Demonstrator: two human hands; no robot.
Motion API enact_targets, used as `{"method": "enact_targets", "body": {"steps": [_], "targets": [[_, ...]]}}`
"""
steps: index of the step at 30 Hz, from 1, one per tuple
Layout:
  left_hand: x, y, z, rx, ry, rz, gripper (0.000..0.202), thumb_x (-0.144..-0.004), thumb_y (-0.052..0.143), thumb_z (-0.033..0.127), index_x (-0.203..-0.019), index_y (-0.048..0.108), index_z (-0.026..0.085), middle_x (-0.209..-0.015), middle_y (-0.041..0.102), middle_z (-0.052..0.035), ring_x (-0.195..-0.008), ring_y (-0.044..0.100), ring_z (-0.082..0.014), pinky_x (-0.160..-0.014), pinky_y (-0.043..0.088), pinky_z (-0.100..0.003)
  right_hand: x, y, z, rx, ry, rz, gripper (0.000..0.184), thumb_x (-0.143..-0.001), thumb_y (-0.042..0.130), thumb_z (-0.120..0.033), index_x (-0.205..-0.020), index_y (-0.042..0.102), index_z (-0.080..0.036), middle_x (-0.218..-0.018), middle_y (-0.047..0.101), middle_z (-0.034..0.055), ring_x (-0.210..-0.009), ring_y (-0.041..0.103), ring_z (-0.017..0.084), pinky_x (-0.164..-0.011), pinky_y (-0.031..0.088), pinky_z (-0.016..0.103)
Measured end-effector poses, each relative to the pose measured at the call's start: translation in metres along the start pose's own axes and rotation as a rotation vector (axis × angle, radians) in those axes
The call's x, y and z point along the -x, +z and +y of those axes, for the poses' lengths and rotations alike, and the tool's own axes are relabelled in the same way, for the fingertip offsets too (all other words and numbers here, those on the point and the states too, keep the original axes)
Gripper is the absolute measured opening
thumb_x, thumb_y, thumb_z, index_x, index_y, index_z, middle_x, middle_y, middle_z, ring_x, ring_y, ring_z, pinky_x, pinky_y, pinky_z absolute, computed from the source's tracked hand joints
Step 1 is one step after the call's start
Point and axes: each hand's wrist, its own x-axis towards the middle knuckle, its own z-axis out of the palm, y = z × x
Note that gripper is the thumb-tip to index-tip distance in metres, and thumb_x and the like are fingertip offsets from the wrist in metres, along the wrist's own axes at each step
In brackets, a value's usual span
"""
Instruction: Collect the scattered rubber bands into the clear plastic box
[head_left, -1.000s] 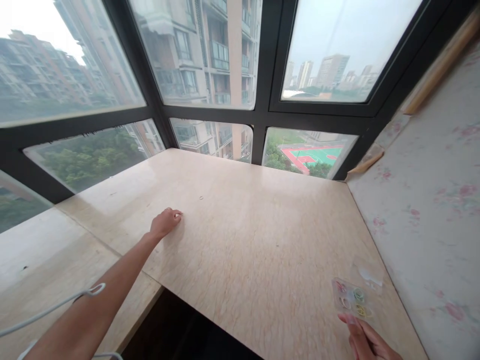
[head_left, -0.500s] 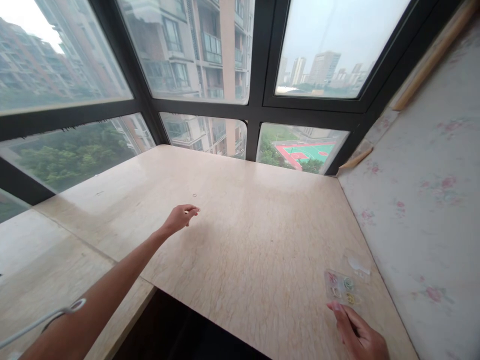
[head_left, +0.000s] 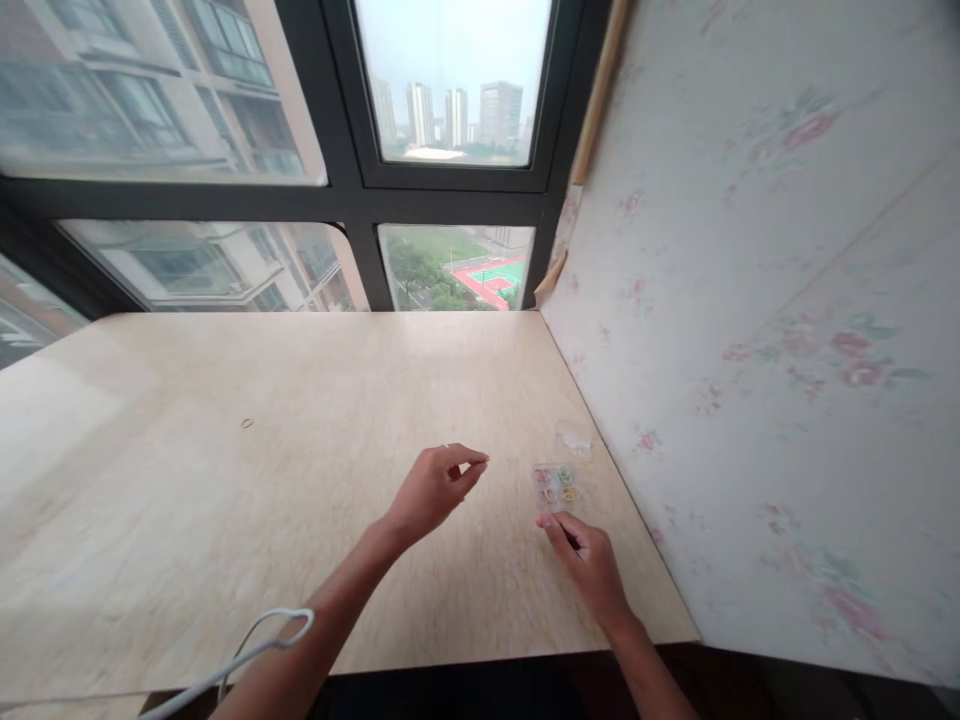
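My left hand (head_left: pixel 437 488) is above the tabletop in the middle, thumb and fingertips pinched together. Whatever lies in that pinch, if anything, is too small to make out. Just to its right stands a small clear plastic box (head_left: pixel 553 490), with pink, green, whitish and yellow loops in separate compartments. My right hand (head_left: pixel 583 555) is closed at the near edge of this box, thumb and fingers gripping it. A single thin loop (head_left: pixel 247 423) lies alone on the tabletop to the left.
A clear plastic piece, like a lid (head_left: pixel 574 438), lies behind the box. The pale marble-patterned tabletop (head_left: pixel 315 380) ends at a flowered wall (head_left: pixel 720 330) on the right and at dark window frames (head_left: pixel 450 177) behind. A white cable loop (head_left: pixel 289 618) crosses my left forearm.
My left hand has moved right, away from the lone loop and towards the box. My view has turned right. My right hand stays at the box.
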Motion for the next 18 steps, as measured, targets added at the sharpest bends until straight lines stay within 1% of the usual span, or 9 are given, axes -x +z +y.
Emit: {"method": "enact_targets", "body": {"steps": [2, 4, 7, 9, 11, 13, 16, 18], "targets": [[-0.009, 0.025, 0.011, -0.057, 0.105, -0.057, 0.02, -0.086, 0.055, 0.026, -0.091, 0.073, 0.02, -0.087, 0.07, -0.0041, -0.06, 0.058, -0.0104, -0.059, 0.046, -0.023, 0.0, 0.0, -0.001, -0.012, -0.008, 0.001, 0.041, -0.093, 0.043, -0.043, -0.077, 0.068, -0.015, -0.063, 0.06, 0.0019, -0.058, 0.055, 0.014, -0.057, 0.04, 0.022], [-0.016, 0.047, 0.016, -0.127, 0.173, -0.105, 0.019, -0.087, 0.054, 0.023, -0.091, 0.072, 0.021, -0.092, 0.07, -0.0043, -0.071, 0.061, -0.0127, -0.066, 0.047, -0.024, 0.0, -0.001, -0.002, -0.019, -0.011, 0.002, 0.041, -0.093, 0.043, -0.043, -0.075, 0.067, -0.015, -0.059, 0.056, 0.0003, -0.055, 0.052, 0.013, -0.055, 0.037, 0.022], [-0.021, 0.072, 0.016, -0.273, 0.215, -0.167, 0.022, -0.089, 0.05, 0.02, -0.092, 0.072, 0.021, -0.096, 0.069, -0.006, -0.081, 0.063, -0.0164, -0.071, 0.047, -0.027, 0.0, -0.002, -0.002, -0.039, -0.017, -0.008, 0.041, -0.093, 0.043, -0.043, -0.072, 0.064, -0.014, -0.056, 0.051, -0.001, -0.054, 0.048, 0.012, -0.053, 0.034, 0.022], [-0.022, 0.083, 0.014, -0.351, 0.219, -0.205, 0.023, -0.09, 0.048, 0.02, -0.09, 0.071, 0.021, -0.095, 0.068, -0.0067, -0.08, 0.064, -0.0172, -0.07, 0.047, -0.028, 0.0, -0.003, -0.002, -0.053, -0.021, -0.014, 0.041, -0.093, 0.043, -0.043, -0.071, 0.063, -0.014, -0.057, 0.051, -0.001, -0.054, 0.048, 0.012, -0.053, 0.034, 0.022], [-0.021, 0.089, 0.011, -0.381, 0.212, -0.226, 0.024, -0.09, 0.047, 0.019, -0.091, 0.07, 0.021, -0.096, 0.068, -0.0068, -0.079, 0.064, -0.0171, -0.07, 0.047, -0.028, 0.0, -0.003, -0.001, -0.054, -0.019, -0.02, 0.041, -0.093, 0.044, -0.043, -0.07, 0.062, -0.014, -0.056, 0.05, -0.0008, -0.053, 0.047, 0.012, -0.053, 0.034, 0.022], [-0.02, 0.091, 0.01, -0.386, 0.203, -0.225, 0.025, -0.089, 0.047, 0.018, -0.101, 0.068, 0.022, -0.101, 0.067, -0.0067, -0.082, 0.064, -0.0176, -0.071, 0.048, -0.028, 0.0, -0.003, -0.001, -0.05, -0.015, -0.027, 0.041, -0.093, 0.044, -0.043, -0.07, 0.062, -0.015, -0.056, 0.05, -0.0007, -0.053, 0.047, 0.012, -0.053, 0.034, 0.023], [-0.015, 0.086, 0.005, -0.362, 0.185, -0.189, 0.032, -0.089, 0.048, 0.02, -0.118, 0.061, 0.025, -0.114, 0.064, -0.0061, -0.082, 0.063, -0.0166, -0.071, 0.048, -0.028, 0.0, -0.003, -0.001, -0.036, -0.022, -0.028, 0.041, -0.093, 0.043, -0.043, -0.067, 0.059, -0.015, -0.055, 0.048, -0.0012, -0.052, 0.045, 0.011, -0.052, 0.033, 0.022], [-0.01, 0.08, -0.003, -0.333, 0.158, -0.147, 0.033, -0.089, 0.048, 0.023, -0.12, 0.059, 0.024, -0.116, 0.063, -0.0063, -0.073, 0.062, -0.0134, -0.071, 0.049, -0.028, 0.0, -0.004, -0.001, -0.022, -0.03, -0.028, 0.041, -0.093, 0.043, -0.042, -0.065, 0.057, -0.016, -0.055, 0.046, -0.0016, -0.052, 0.044, 0.011, -0.051, 0.032, 0.022]]}}
